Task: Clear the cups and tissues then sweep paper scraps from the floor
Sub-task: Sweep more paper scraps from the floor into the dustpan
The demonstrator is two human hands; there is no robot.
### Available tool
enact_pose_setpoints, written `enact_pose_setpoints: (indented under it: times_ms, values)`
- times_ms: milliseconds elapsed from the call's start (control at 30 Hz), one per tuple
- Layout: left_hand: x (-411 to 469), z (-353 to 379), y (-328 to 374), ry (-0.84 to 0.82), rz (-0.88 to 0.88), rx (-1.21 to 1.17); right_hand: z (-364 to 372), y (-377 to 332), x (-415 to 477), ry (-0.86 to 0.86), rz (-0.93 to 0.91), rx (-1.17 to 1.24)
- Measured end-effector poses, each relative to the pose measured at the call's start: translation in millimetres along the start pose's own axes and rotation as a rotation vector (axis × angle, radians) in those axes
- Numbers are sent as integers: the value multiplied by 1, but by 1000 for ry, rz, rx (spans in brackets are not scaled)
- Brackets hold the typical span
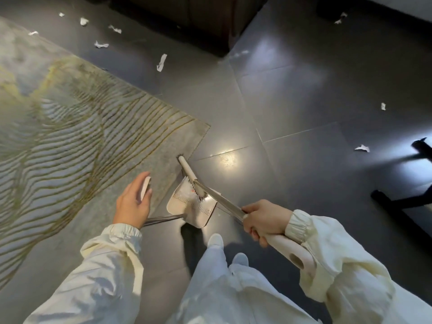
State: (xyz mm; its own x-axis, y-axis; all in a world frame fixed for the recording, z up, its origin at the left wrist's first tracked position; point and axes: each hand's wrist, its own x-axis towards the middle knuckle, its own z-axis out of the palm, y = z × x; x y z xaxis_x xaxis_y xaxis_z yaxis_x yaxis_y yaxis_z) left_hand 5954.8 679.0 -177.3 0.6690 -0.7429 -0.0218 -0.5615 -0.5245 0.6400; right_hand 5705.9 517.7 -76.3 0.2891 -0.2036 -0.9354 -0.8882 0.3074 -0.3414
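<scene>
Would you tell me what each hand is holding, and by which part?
The left hand grips the dustpan by its long handle's top; the right hand grips the broom at its cream grip.

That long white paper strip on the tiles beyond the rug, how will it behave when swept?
The paper strip looks thin and crumpled, so it is likely very light and floppy. On the glossy tiles it should slide easily, though it may flutter aside.

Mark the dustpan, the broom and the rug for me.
dustpan [205, 213]: head view, on a bare part of its tray.
broom [223, 202]: head view, on its metal shaft.
rug [81, 127]: head view, on the striped middle.
</scene>
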Motion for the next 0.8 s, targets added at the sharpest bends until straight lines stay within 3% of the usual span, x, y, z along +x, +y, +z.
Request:
enact_pose_setpoints:
  times_ms: [133,333,633,800]
  values:
    - [-30,-10,-8,52,22,-10,5,25,-8,48,-36,64]
    - [-68,-33,-22,-7,156,25,44,50,-15,132,-20,138]
    - [-110,-49,-54,-281,332,36,156,115,6,376,67,-35]
    - [-113,-49,-59,-264,353,38,225,125,29,259,99,26]
